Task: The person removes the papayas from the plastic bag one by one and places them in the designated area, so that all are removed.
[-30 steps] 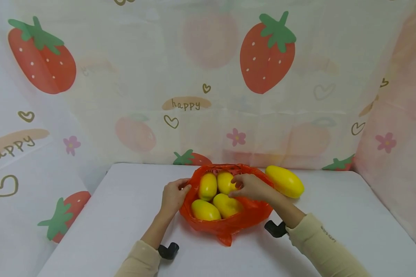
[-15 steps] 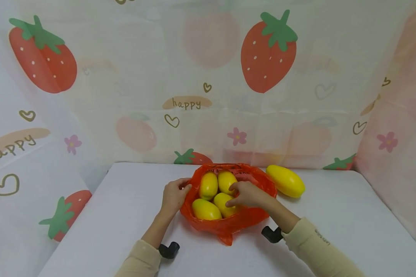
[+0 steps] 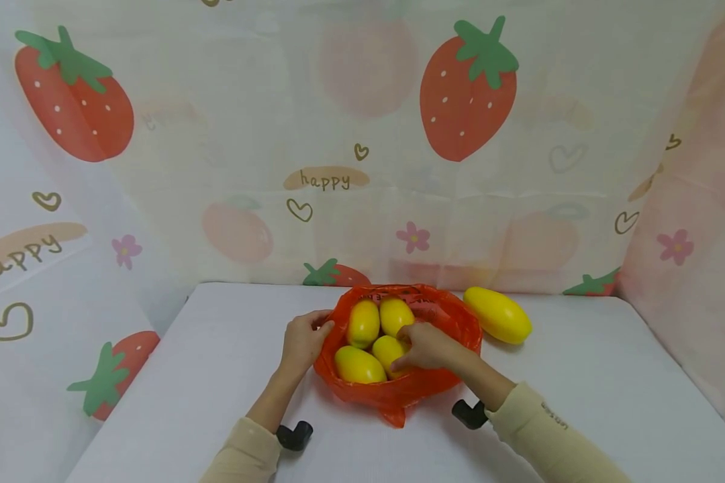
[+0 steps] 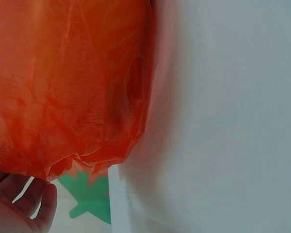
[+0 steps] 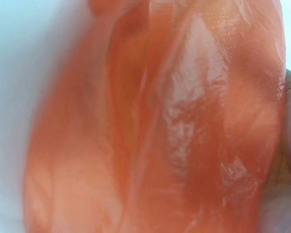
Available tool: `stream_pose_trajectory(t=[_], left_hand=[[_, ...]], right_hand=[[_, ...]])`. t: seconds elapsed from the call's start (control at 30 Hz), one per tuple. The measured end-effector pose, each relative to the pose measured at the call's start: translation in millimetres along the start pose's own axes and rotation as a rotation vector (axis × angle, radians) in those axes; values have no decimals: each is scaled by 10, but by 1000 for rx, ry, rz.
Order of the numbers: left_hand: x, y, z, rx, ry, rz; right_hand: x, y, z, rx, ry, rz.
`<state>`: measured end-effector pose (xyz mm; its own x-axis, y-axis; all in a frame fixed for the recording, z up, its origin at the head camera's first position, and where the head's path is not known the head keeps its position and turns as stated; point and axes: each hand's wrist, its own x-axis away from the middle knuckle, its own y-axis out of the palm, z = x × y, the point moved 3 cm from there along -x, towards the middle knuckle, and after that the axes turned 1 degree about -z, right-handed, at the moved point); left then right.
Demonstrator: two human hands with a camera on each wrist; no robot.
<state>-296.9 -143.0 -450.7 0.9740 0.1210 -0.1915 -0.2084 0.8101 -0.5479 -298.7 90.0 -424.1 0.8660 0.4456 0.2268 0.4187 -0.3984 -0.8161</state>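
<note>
A red plastic bag [image 3: 350, 394] stands on the table with its mouth spread wide. Several smooth yellow mangoes lie inside, among them a back-left mango [image 3: 363, 323], a back-right mango [image 3: 395, 316] and a front-left mango [image 3: 360, 366]. My left hand [image 3: 301, 344] holds the bag's left rim between thumb and fingers; in the left wrist view its fingertips [image 4: 47, 206] are at the rim. My right hand [image 3: 429, 345] reaches over the near right rim, its thumb and fingers around the front-right mango [image 3: 387, 353]. In the right wrist view, the bag's wall [image 5: 150, 136] hides the fingers.
A longer yellow fruit [image 3: 498, 315] lies on the white table [image 3: 229, 335], right behind the bag. A strawberry-print curtain [image 3: 362, 134] encloses the back and sides. Black bent pieces [image 3: 295, 437] sit at both wrists.
My right hand has moved left and lower into the bag, closing around the front-right mango. My left hand has stayed at the rim.
</note>
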Motion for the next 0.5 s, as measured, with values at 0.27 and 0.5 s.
stream_pose_trajectory(t=[0.27,0.5], left_hand=[[4,11,6,-5,10,-5],[-4,17,1,-17,12,-5]], right_hand=[[-5,28,5,18,49,-9],[-9,47,10,33,54,-4]])
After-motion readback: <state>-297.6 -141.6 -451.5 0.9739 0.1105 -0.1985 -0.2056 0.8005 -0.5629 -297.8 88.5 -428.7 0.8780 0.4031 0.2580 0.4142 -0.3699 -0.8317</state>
